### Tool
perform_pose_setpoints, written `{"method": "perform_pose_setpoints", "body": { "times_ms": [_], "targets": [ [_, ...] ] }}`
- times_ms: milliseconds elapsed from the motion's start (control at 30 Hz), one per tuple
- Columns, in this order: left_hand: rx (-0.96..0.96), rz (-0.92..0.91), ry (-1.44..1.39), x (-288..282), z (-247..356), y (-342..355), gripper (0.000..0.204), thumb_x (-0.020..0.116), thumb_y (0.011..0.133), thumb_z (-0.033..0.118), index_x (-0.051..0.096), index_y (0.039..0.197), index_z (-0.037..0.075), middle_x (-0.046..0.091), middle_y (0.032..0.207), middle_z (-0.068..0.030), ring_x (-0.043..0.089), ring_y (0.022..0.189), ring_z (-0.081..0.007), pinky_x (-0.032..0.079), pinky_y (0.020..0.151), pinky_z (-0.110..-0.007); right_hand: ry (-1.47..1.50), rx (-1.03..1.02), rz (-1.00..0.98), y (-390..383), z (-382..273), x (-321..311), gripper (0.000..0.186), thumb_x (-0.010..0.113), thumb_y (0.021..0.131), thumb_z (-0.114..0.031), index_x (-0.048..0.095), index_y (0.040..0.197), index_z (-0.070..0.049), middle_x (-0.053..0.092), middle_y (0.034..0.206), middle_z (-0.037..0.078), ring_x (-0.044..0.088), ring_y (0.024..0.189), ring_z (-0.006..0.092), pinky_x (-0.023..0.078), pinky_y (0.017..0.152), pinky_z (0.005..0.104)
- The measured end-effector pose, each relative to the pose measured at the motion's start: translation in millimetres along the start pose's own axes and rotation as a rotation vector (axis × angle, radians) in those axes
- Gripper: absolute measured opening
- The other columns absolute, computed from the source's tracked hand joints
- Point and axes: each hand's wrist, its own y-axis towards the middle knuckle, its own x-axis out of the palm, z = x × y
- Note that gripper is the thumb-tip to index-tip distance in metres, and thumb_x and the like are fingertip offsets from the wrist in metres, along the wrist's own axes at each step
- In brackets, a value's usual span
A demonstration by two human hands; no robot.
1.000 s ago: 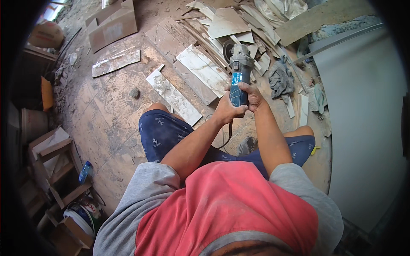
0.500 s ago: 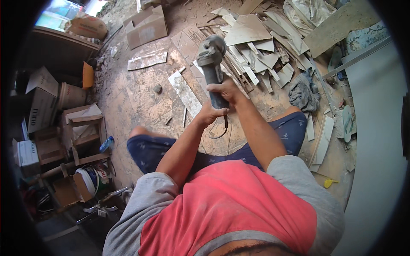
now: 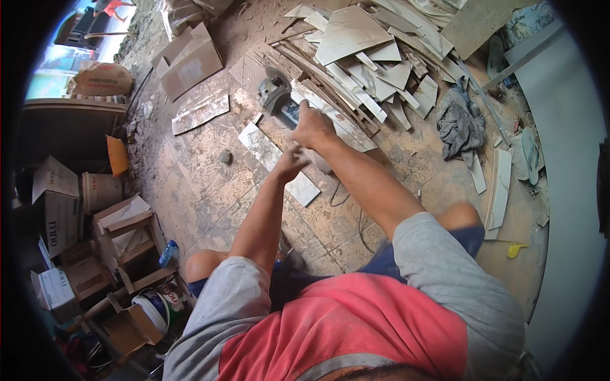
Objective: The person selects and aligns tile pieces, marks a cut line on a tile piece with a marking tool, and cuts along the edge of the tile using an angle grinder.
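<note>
holding an angle grinder, right grip wrapped around its body, left grip half-curled nearby, any hold unclear

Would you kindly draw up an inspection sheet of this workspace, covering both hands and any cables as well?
Surface: tiled floor, dusty and stained.
Things at hand: angle grinder, held with its disc end pointing away from the person; pale tile strip on the floor, partly behind the left hand.
Clutter: heap of tile offcuts, crumpled grey cloth, blue plastic bottle.
Hands: right hand grips the angle grinder; whether the left hand touches it is unclear.
Cables: dark cable looped below the hands; where it joins is hidden.
Surroundings: cardboard box and bucket at left, large pale panel along the right.
</note>
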Motion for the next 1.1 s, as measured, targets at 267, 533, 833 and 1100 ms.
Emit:
{"method": "perform_pose_setpoints", "body": {
  "times_ms": [267,533,833,1100],
  "targets": [
    [0.327,0.439,0.565,34,-31,69,0.065,0.057,0.09,0.03,0.036,0.144,0.0,0.028,0.151,-0.027,0.021,0.142,-0.0441,0.019,0.116,-0.049,-0.066,0.1,0.064,48,30,50,0.062,0.072,0.073,-0.019,0.044,0.126,-0.002,0.066,0.108,0.024,0.067,0.103,0.0359,0.055,0.087,0.0419],
    [0.162,0.427,0.733,43,-24,77,0.068,0.046,0.094,0.044,0.03,0.151,0.01,0.016,0.159,-0.0212,0.008,0.147,-0.043,0.01,0.117,-0.053,-0.076,0.032,0.134,77,40,62,0.049,0.067,0.078,-0.014,0.046,0.121,-0.004,0.064,0.108,0.022,0.067,0.1,0.0358,0.056,0.084,0.0424],
    [0.107,0.416,0.72,40,-20,74,0.071,0.051,0.091,0.047,0.03,0.151,0.014,0.016,0.158,-0.0196,0.01,0.146,-0.0413,0.012,0.115,-0.054,-0.064,0.006,0.124,92,42,74,0.052,0.067,0.078,-0.012,0.045,0.124,-0.003,0.063,0.11,0.022,0.067,0.101,0.0355,0.056,0.085,0.0419],
    [0.118,0.385,0.779,40,-14,67,0.068,0.05,0.091,0.044,0.033,0.149,0.013,0.016,0.159,-0.0204,0.009,0.147,-0.0413,0.01,0.116,-0.053,-0.077,0.048,0.137,95,46,79,0.05,0.066,0.081,-0.014,0.045,0.126,-0.002,0.064,0.11,0.021,0.067,0.102,0.0338,0.056,0.084,0.0401]
  ]
}}
